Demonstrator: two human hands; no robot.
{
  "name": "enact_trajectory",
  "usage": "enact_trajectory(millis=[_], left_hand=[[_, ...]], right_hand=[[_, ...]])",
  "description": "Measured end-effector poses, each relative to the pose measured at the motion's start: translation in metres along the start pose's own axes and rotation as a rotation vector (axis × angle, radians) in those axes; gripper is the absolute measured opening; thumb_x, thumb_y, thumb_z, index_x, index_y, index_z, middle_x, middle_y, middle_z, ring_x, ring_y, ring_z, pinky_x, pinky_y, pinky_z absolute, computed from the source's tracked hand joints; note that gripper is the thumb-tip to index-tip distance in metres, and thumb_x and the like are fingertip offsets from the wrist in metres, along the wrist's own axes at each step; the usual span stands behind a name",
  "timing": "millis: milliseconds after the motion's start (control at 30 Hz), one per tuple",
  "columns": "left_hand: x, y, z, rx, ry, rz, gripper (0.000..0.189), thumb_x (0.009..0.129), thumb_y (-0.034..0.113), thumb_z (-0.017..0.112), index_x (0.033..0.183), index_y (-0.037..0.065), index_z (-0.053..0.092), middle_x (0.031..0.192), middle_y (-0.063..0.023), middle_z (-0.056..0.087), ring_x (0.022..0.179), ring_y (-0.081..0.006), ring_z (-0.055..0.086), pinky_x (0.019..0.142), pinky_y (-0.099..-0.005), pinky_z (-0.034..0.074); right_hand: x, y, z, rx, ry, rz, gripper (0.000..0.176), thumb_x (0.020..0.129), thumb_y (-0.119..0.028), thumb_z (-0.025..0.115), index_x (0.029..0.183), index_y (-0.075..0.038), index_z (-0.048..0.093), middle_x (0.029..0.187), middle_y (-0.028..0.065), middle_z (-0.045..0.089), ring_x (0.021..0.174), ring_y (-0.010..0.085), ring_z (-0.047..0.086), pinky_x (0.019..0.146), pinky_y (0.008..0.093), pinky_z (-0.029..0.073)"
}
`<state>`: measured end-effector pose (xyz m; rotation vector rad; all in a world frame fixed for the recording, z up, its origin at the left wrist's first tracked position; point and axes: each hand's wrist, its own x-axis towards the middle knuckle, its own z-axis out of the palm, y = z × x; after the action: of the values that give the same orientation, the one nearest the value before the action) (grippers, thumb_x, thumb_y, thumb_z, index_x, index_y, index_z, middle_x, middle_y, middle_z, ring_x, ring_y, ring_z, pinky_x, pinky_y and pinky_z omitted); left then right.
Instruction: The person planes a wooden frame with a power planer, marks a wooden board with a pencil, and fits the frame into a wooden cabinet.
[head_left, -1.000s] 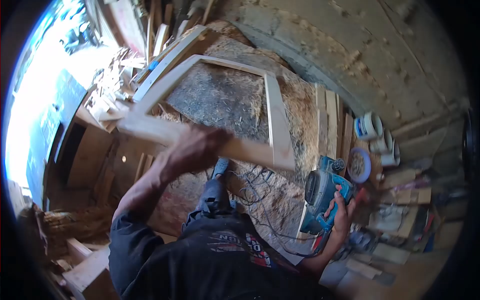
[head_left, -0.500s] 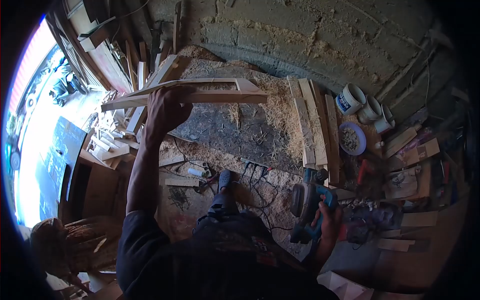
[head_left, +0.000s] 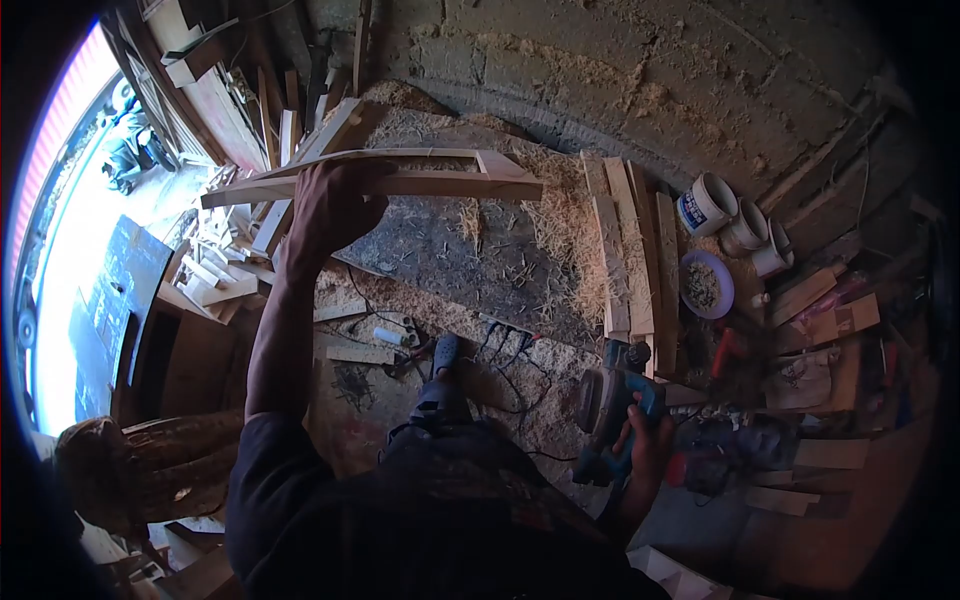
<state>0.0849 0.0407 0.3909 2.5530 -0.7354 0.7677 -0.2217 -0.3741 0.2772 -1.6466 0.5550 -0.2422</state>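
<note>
My left hand [head_left: 335,207] is closed round a long, narrow wooden frame [head_left: 450,184], which it holds up over a dark, shaving-strewn work surface [head_left: 450,255]. The frame's slanted end piece points right; its other end reaches left past my wrist. Low on the right, my right hand [head_left: 648,440] grips the handle of a teal power tool [head_left: 610,420], probably an electric planer. The tool hangs beside my body, near the lower ends of several planks. Part of its underside is hidden.
Long planks [head_left: 628,250] lie right of the work surface, beside white buckets [head_left: 706,204] and a purple bowl [head_left: 705,284]. Wood offcuts [head_left: 215,280] are piled on the left. Cables [head_left: 510,365] run over the floor near my foot [head_left: 446,354]. A carved log [head_left: 150,465] stands lower left.
The view has shifted slightly. The frame has moved a little to the right relative to the surface; both hands keep their holds.
</note>
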Motion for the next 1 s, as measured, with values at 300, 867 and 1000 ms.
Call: enact_trajectory(millis=[300, 867, 1000], left_hand=[[-0.095, 0.035, 0.096, -0.235, -0.599, 0.066, 0.065, 0.066, 0.010, 0.081, 0.127, 0.004, 0.060, 0.115, -0.0182, 0.064, 0.106, -0.0406, 0.066, 0.089, -0.0477, 0.055], [-0.238, 0.053, 0.291, -0.415, -0.699, -0.039, 0.065, 0.072, 0.034, 0.089, 0.119, 0.003, 0.055, 0.109, -0.0189, 0.065, 0.100, -0.0414, 0.066, 0.078, -0.0522, 0.055], [-0.239, 0.051, 0.295, -0.487, -0.682, 0.002, 0.056, 0.076, 0.032, 0.086, 0.114, 0.006, 0.055, 0.098, -0.0167, 0.068, 0.089, -0.0386, 0.069, 0.069, -0.0509, 0.056]], right_hand=[[-0.002, 0.030, 0.019, -0.013, 0.003, 0.052, 0.026, 0.094, -0.016, 0.073, 0.109, 0.002, 0.061, 0.069, 0.0057, 0.061, 0.051, 0.0123, 0.057, 0.046, 0.0289, 0.047], [-0.009, 0.178, 0.095, -0.260, -0.082, -0.099, 0.024, 0.098, -0.014, 0.066, 0.114, 0.001, 0.056, 0.085, 0.0074, 0.063, 0.051, 0.0096, 0.054, 0.048, 0.0285, 0.047], [0.007, 0.176, 0.109, -0.353, -0.035, -0.183, 0.021, 0.099, -0.017, 0.067, 0.108, 0.000, 0.059, 0.086, 0.0092, 0.064, 0.055, 0.0117, 0.059, 0.051, 0.0298, 0.048]])
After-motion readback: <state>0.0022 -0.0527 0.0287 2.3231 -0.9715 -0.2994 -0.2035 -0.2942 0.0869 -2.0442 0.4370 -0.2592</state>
